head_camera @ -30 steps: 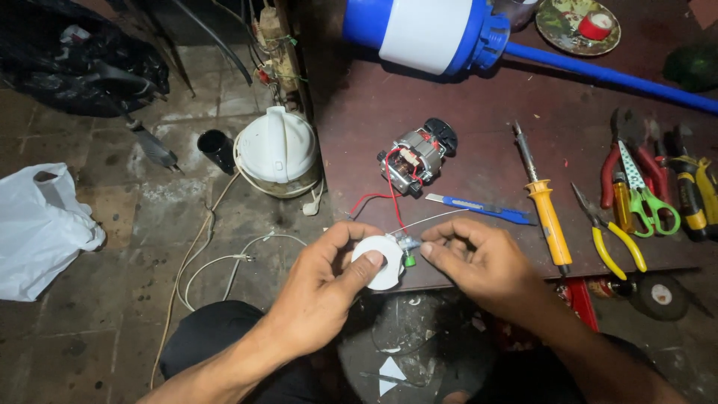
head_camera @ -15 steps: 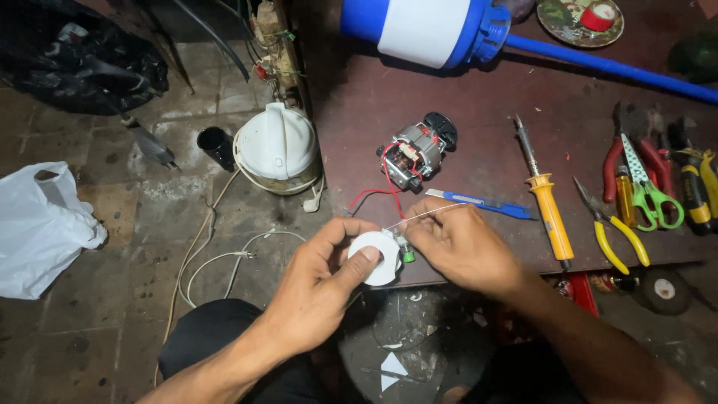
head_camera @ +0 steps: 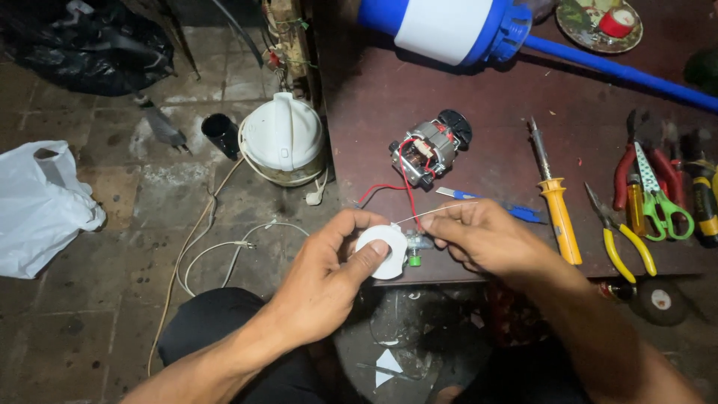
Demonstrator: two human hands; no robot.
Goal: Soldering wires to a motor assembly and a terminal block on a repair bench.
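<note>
White round part (head_camera: 381, 251) — disc-shaped, with a hole in its middle — sits at the near edge of the dark red surface (head_camera: 464, 82), held in the left hand (head_camera: 329, 277), thumb across its face and fingers curled behind, so that grip is clenched on it. Right hand (head_camera: 479, 236) is just beside it, fingertips pinched on a thin pale wire (head_camera: 441, 213) that runs from the part up and to the right; that grip is closed on the wire. A small green piece (head_camera: 413, 260) shows between the two hands, touching the white part's right side. Red leads (head_camera: 407, 187) run from the hands' area up to a small electric motor (head_camera: 428, 148) lying further back on the surface. To the right lie a blue-handled tool (head_camera: 516, 211), a yellow-handled screwdriver (head_camera: 555, 202), yellow-handled pliers (head_camera: 624, 239), green-handled scissors (head_camera: 662, 202) and red-handled pliers (head_camera: 624, 176) — all well apart from the hands. A white appliance base (head_camera: 284, 138) with a white cord stands on the floor left of the surface; a white plastic bag (head_camera: 41, 206) lies far left.
</note>
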